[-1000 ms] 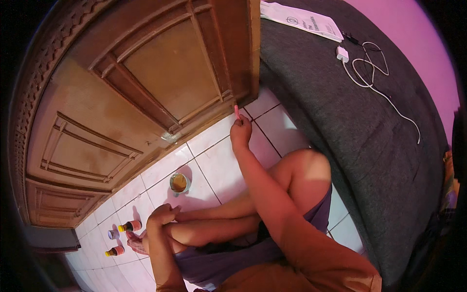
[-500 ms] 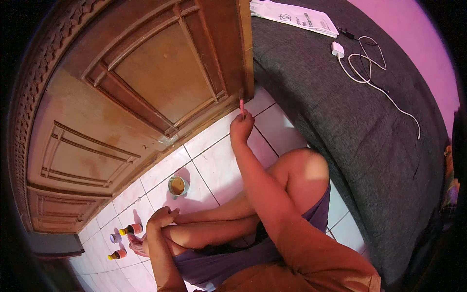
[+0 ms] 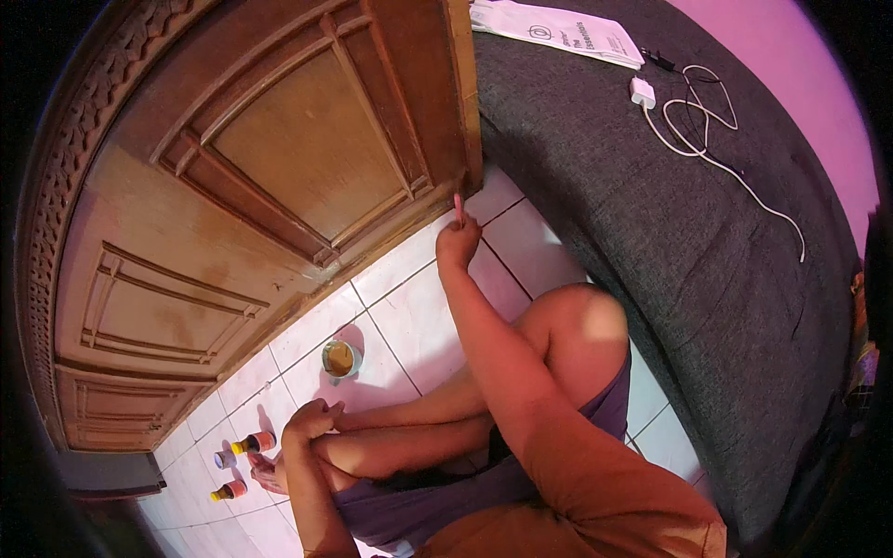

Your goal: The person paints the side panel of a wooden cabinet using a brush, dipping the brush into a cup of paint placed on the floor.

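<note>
My right hand [image 3: 458, 242] is closed around the pink handle of a slim paintbrush [image 3: 459, 208]. The dark tip of the brush meets the lower corner of a brown wooden panel [image 3: 316, 149] with raised mouldings; the bristles are hard to make out. My left hand [image 3: 312, 420] rests by my shin, its fingers loosely bent and a little apart, with nothing in it. Just beyond that hand, a light cup [image 3: 356, 361] of brownish liquid [image 3: 339, 358] stands on the floor, with something thin inside it.
Two small dark bottles with yellow caps [image 3: 253, 443] [image 3: 229, 490] and a little pale jar [image 3: 224, 458] are by my foot on the white tiles [image 3: 414, 325]. At right, a dark grey mattress [image 3: 642, 186] carries a white pouch [image 3: 563, 33] and a charger with a cable [image 3: 643, 92].
My right hand has shifted slightly down and left with the brush, whose handle shows less. My left hand stays by my shin, and the view has moved a little.
</note>
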A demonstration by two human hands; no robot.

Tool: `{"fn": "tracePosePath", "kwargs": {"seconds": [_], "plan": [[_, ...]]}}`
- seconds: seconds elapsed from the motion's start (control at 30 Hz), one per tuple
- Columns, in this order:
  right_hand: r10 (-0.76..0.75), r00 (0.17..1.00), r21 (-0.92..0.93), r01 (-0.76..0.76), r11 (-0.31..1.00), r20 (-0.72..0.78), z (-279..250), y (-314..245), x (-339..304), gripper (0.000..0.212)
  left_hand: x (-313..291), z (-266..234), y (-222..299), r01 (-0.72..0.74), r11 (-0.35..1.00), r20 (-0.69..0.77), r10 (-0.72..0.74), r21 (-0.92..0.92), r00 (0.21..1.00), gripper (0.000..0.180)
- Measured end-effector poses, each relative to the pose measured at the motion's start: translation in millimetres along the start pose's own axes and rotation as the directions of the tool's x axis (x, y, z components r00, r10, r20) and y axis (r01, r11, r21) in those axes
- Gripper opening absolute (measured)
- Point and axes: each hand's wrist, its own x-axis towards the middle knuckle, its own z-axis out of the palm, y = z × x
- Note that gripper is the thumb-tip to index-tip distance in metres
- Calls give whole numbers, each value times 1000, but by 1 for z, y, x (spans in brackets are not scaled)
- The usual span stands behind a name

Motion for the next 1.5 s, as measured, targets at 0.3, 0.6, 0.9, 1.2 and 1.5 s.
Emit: {"fn": "tracePosePath", "kwargs": {"seconds": [0.3, 0.6, 0.9, 1.2, 1.5], "plan": [[-84, 991, 43, 89, 995, -108, 9, 5, 2, 51, 5, 4, -5, -15, 999, 6, 15, -41, 1000, 70], [122, 960, 90, -148, 985, 252, 11, -5, -11, 38, 1, 3, -4, -27, 999, -21, 26, -32, 999, 71], [171, 984, 23, -172, 985, 51, 7, 4, -23, 27, 2, 3, -6, 9, 1000, 5, -9, -4, 1000, 70], [188, 945, -64, -177, 982, 269, -4, -18, -32, 37, -1, 1, 0, 23, 1000, 35, -23, 1, 999, 71], [353, 933, -191, -336, 922, 66, 4, -16, 22, 43, -1, -1, -1, 13, 1000, 41, -12, -20, 999, 72]]}}
